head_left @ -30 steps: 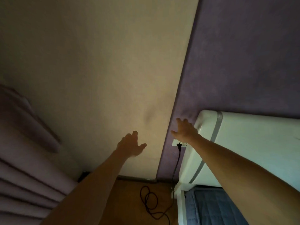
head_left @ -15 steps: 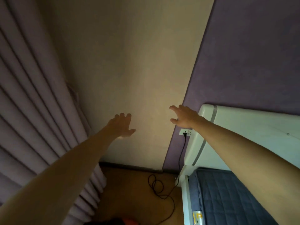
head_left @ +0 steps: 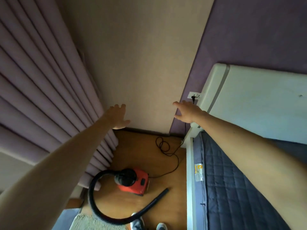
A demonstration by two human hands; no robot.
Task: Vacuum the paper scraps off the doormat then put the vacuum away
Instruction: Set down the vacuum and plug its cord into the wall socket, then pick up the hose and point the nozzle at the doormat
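A red canister vacuum (head_left: 133, 181) sits on the wooden floor between the curtain and the bed. Its black hose (head_left: 106, 203) loops round to a nozzle end lying on the floor. Its black cord (head_left: 167, 152) runs up to a plug in the white wall socket (head_left: 193, 95). A pale shaggy doormat (head_left: 88, 222) shows at the bottom edge; I cannot make out scraps on it. My left hand (head_left: 117, 117) is stretched forward, fingers spread, holding nothing. My right hand (head_left: 186, 112) is open too, just below and left of the socket.
Purple pleated curtains (head_left: 41, 83) hang on the left. A white bed headboard (head_left: 252, 100) and a dark quilted mattress (head_left: 232, 188) fill the right. My shoes (head_left: 149, 225) show at the bottom. A beige wall meets a purple wall ahead.
The view has tilted down, bringing the vacuum, hose and doormat into sight. My right hand, which was at the socket, is now lower and left of it. The plug remains in.
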